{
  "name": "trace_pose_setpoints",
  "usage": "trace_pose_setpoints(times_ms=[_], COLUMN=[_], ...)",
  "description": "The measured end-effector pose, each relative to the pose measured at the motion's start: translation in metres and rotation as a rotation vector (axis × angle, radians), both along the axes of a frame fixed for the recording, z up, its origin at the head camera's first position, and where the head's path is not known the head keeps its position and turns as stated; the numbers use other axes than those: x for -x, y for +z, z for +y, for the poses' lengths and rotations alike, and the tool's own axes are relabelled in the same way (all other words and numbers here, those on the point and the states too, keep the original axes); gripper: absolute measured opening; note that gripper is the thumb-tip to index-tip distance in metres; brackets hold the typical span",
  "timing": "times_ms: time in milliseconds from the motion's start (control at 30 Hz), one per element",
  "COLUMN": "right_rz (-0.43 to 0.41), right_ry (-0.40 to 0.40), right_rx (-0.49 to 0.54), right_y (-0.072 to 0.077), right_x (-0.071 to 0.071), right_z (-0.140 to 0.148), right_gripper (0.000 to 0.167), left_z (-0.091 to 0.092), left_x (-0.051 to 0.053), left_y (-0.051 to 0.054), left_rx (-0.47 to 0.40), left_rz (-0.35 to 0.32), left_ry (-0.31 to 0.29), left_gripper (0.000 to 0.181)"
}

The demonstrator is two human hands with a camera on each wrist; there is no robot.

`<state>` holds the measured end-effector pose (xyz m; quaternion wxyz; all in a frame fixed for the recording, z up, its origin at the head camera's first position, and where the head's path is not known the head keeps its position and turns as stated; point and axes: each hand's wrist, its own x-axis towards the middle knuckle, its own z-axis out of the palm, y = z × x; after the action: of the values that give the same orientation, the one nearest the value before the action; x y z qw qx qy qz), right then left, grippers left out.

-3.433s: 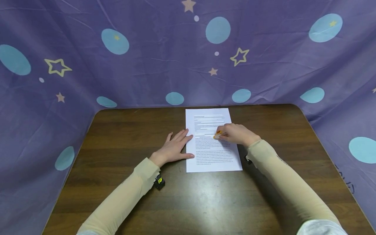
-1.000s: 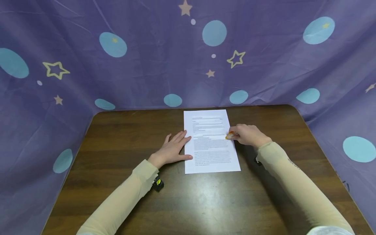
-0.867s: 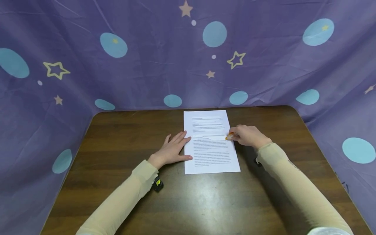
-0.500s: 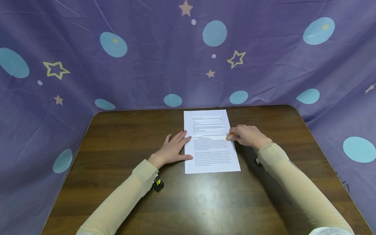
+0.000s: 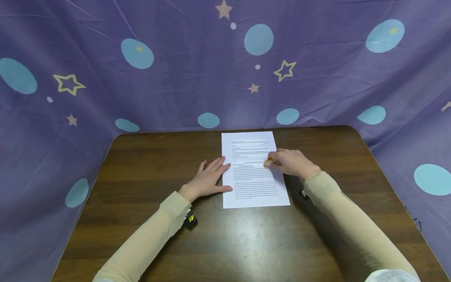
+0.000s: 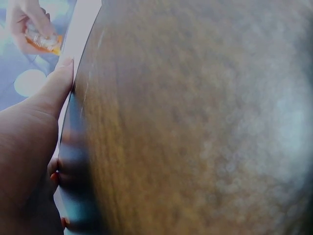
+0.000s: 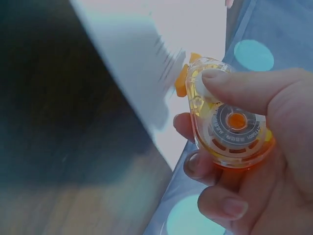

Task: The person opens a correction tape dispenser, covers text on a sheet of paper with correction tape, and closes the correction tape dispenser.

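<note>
- Right hand: fingers curled round a clear-plastic-and-orange, rounded tape dispenser, thumb across its face, other fingers behind and below. Looks like correction tape.
- Dispenser location: over the right part of the white, printed paper sheet, about mid-height. Orange tip end is toward the sheet; can't tell if it's touching.
- Left hand: spread, fingers straight, gripping nothing. Fingertips and thumb rest on the sheet's left edge, rest of the hand is over the brown wood-grain tabletop.
- Handling, my read: dispenser is light, rigid, smooth enough to slip a bit under dry fingers. Tip probably the fragile bit; I'd keep the hold on the broad rounded body, thumb on the flat face, fingers clear of the tip.
- Sheet: thin, limp, should slide or crease easily. Flat now. Best held by light pressure on the margin, off the print.
- Containers: only the dispenser's see-through case. Inside: a reel with a grey lettered ring and orange hub, plus a smaller white disc partly under my thumb. Can't tell how much tape is left.
</note>
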<state>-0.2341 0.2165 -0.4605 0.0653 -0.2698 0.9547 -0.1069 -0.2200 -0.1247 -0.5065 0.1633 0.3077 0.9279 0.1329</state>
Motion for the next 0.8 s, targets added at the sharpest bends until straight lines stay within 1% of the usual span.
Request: trace_pose_setpoints(times_ms=[133, 367, 467, 667, 800], right_rz=[-0.01, -0.012, -0.021, -0.051, -0.056], right_ry=[0.02, 0.066, 0.074, 0.109, 0.134], right_rx=[0.009, 0.027, 0.028, 0.041, 0.042], right_y=[0.0, 0.002, 0.0, -0.001, 0.001], right_x=[0.004, 0.007, 0.009, 0.014, 0.015], right_z=[-0.013, -0.034, -0.044, -0.066, -0.08], right_gripper=[0.015, 0.013, 0.014, 0.012, 0.01], left_z=[-0.001, -0.001, -0.001, -0.001, -0.001], left_x=[0.0, 0.0, 0.0, 0.0, -0.001], left_y=[-0.003, -0.004, -0.003, 0.0, 0.002], left_rx=[0.006, 0.004, -0.003, 0.03, 0.018], left_rz=[0.005, 0.005, 0.009, -0.005, 0.002], left_ry=[0.0, -0.006, -0.009, -0.004, -0.007], left_gripper=[0.095, 0.095, 0.095, 0.095, 0.094])
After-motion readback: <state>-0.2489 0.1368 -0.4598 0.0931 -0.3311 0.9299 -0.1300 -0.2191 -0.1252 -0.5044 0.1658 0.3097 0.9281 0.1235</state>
